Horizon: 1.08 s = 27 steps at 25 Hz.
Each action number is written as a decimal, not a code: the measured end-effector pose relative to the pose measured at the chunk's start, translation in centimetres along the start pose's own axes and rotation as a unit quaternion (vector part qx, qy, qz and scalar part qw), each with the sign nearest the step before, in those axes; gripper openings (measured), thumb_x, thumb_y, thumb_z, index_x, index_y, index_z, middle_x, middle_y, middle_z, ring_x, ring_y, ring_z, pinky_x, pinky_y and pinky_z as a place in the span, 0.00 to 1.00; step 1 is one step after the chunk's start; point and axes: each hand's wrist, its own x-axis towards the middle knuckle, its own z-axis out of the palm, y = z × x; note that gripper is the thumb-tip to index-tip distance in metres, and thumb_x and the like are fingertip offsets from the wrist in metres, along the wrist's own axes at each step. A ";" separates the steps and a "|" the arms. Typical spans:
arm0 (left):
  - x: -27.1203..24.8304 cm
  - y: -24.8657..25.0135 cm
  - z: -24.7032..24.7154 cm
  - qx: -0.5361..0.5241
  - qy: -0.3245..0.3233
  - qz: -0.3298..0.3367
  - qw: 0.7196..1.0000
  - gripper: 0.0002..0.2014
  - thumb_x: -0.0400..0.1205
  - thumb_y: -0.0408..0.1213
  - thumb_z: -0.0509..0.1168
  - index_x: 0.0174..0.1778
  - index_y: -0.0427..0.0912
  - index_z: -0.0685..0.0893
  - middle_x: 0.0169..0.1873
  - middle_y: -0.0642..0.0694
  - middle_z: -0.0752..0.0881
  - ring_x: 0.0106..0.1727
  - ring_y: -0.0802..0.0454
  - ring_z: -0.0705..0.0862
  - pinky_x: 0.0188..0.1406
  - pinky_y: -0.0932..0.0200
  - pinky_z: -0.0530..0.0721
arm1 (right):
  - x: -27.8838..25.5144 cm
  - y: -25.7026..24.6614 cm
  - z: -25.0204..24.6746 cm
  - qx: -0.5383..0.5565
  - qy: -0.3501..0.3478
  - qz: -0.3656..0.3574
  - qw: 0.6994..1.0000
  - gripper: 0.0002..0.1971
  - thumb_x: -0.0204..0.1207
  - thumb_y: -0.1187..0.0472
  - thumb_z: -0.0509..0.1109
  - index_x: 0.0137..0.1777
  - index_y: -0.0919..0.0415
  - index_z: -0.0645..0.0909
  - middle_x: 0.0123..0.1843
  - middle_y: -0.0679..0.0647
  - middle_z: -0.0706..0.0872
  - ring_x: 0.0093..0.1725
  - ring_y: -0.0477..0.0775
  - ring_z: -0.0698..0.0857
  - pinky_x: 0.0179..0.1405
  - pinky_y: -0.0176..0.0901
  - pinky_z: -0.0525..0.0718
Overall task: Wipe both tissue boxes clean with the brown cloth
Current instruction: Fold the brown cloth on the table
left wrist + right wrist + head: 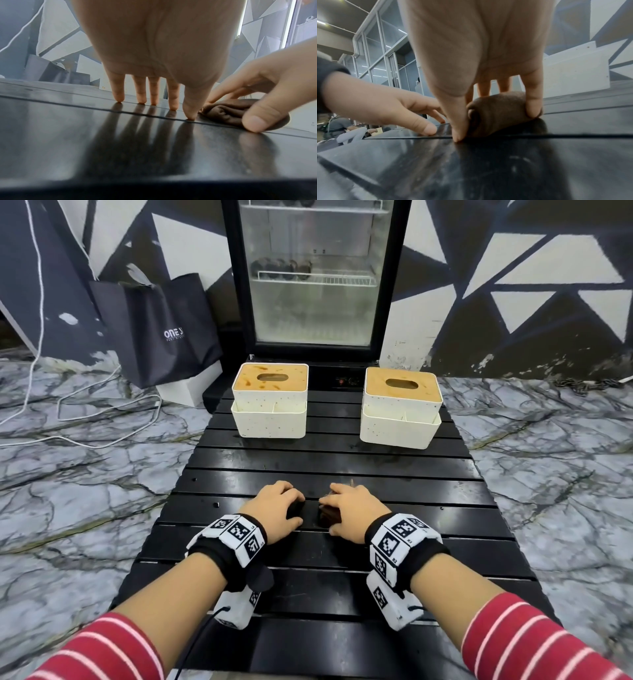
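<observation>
Because the right hand (481,67) only pinches the bunched brown cloth (501,113) between thumb and fingertips, it could slip loose; the left hand (154,56) rests with relaxed, straight fingers beside it, while both stained cream tissue boxes (270,400) (400,407) stand well beyond the fingers.

**Stuff around my black slat table**

I'm at a black slatted table (342,460) on a marbled grey floor (85,467). Glass-door fridge (313,275) straight ahead of me, dark items on its shelves. Black shopping bag (164,330) leaning left of it, white cable (68,412) trailing over the floor. Wall's painted in black and white triangles (534,268).
</observation>
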 end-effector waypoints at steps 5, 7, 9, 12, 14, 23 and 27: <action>-0.2 0.6 0.1 0.030 0.000 -0.006 1.000 0.22 0.81 0.48 0.62 0.72 0.52 0.70 0.74 0.51 0.65 0.74 0.48 0.64 0.70 0.50 0.72 | -0.2 -0.3 0.1 -0.003 -0.024 0.043 0.999 0.31 0.74 0.52 0.70 0.75 0.38 0.63 0.80 0.45 0.58 0.77 0.60 0.57 0.70 0.65 0.66; -0.2 1.0 0.0 0.044 0.002 -0.010 0.999 0.21 0.82 0.47 0.61 0.71 0.51 0.70 0.74 0.51 0.65 0.74 0.48 0.65 0.70 0.49 0.72 | -0.5 -0.1 0.3 -0.002 -0.010 0.049 0.999 0.29 0.75 0.52 0.68 0.75 0.40 0.64 0.78 0.46 0.61 0.76 0.60 0.57 0.69 0.62 0.66; -0.2 1.4 0.0 0.046 0.007 -0.021 0.999 0.21 0.82 0.47 0.60 0.71 0.50 0.70 0.74 0.50 0.66 0.73 0.47 0.68 0.70 0.49 0.72 | -0.9 0.2 0.5 0.009 0.002 0.050 0.999 0.28 0.76 0.52 0.68 0.74 0.41 0.65 0.76 0.47 0.63 0.74 0.61 0.60 0.67 0.60 0.68; -0.7 2.2 0.4 0.058 0.011 -0.046 0.997 0.25 0.82 0.51 0.60 0.74 0.48 0.67 0.77 0.48 0.64 0.76 0.46 0.66 0.74 0.47 0.67 | -2.1 0.9 0.9 0.022 0.005 0.036 0.999 0.27 0.75 0.52 0.68 0.74 0.42 0.66 0.74 0.48 0.64 0.72 0.61 0.61 0.66 0.59 0.70; -1.0 3.6 0.9 0.068 0.002 -0.033 0.997 0.29 0.82 0.54 0.59 0.78 0.49 0.63 0.81 0.48 0.58 0.80 0.47 0.60 0.78 0.45 0.60 | -3.3 1.9 1.3 0.025 0.007 0.029 0.999 0.27 0.75 0.51 0.68 0.73 0.42 0.66 0.73 0.48 0.65 0.72 0.61 0.61 0.66 0.60 0.72; -2.2 12.5 3.9 0.098 -0.076 0.072 0.990 0.34 0.83 0.57 0.55 0.83 0.50 0.51 0.84 0.48 0.45 0.84 0.49 0.45 0.80 0.42 0.53 | -9.5 7.2 3.2 0.030 0.053 0.044 0.997 0.26 0.77 0.47 0.63 0.75 0.39 0.62 0.77 0.47 0.61 0.73 0.59 0.60 0.68 0.60 0.71; -2.6 14.8 5.1 0.106 -0.107 0.068 0.986 0.43 0.78 0.65 0.57 0.83 0.51 0.46 0.83 0.44 0.41 0.84 0.47 0.42 0.81 0.44 0.52 | -11.5 9.0 4.0 0.033 0.059 0.052 0.996 0.27 0.78 0.48 0.61 0.76 0.37 0.58 0.80 0.46 0.57 0.76 0.60 0.57 0.69 0.62 0.70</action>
